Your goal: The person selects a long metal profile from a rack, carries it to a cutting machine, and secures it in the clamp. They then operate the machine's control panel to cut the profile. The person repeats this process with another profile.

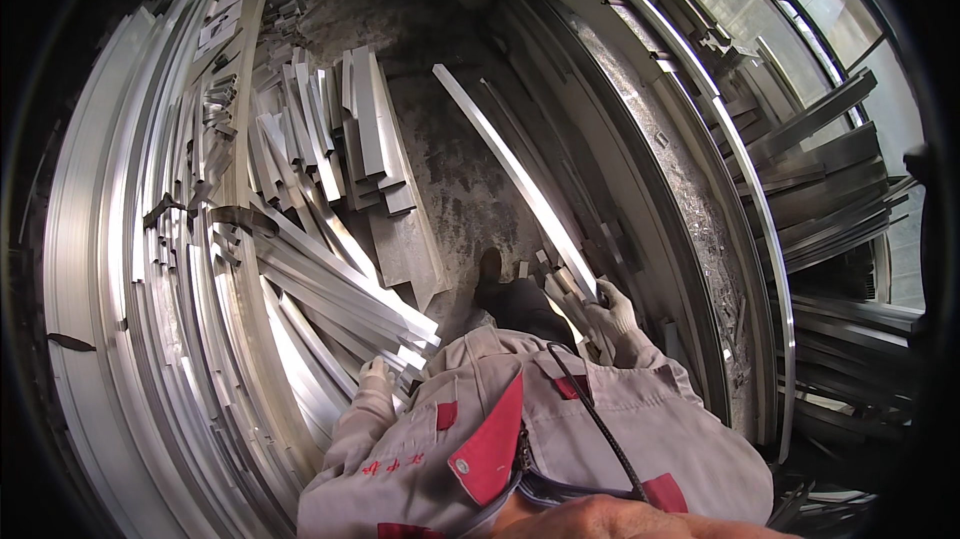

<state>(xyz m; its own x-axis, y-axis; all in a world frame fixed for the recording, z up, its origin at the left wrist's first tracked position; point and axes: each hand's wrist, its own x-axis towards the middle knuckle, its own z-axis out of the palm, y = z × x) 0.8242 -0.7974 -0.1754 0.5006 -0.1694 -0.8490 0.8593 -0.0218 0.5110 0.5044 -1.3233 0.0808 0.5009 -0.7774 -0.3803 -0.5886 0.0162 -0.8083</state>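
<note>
A long, bright metal bar slants away from me toward the far middle of the floor. At its near end my right hand, in a light glove, is closed around it. My left hand, also gloved, is low at my left side by the near ends of a pile of metal profiles. Its fingers are mostly hidden, so I cannot make out whether it touches or grips one of them. Several short profile pieces lie just left of my right hand.
Long metal profiles are stacked along the left. A shorter bundle lies ahead, left of the dark, stained floor. On the right runs a long bench strewn with metal chips. More profiles are piled beyond it beside windows.
</note>
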